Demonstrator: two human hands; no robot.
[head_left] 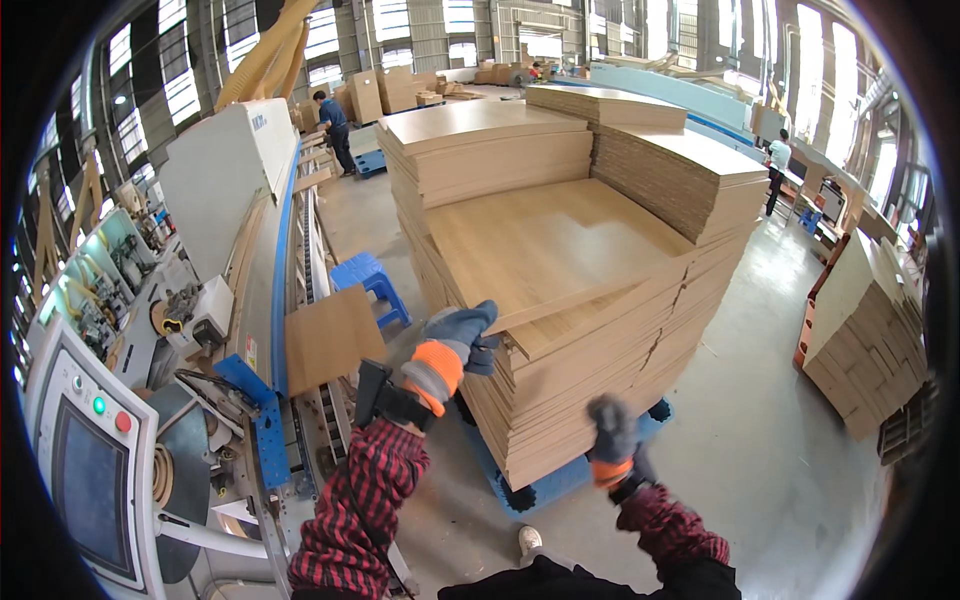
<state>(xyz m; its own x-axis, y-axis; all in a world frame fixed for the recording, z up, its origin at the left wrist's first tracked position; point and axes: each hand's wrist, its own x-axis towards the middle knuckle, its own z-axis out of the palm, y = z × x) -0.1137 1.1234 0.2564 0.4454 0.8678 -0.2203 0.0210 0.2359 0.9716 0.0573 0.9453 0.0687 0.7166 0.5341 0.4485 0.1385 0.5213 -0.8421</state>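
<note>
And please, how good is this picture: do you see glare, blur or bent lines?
In the head view, bright glare lies on the wood-grain board and the floor; there also, the right hand is blurred, while the left hand looks sharper; the windows are washed out white, and straight edges bend toward the dark rim.

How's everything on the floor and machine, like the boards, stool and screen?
Top board: askew on the next
Left hand: curled at its corner
Right hand: blurred, grip unclear
Stack: on a pallet
Small board: lying flat
Stool: upright
Green button: looks lit
Screen: dark
</note>
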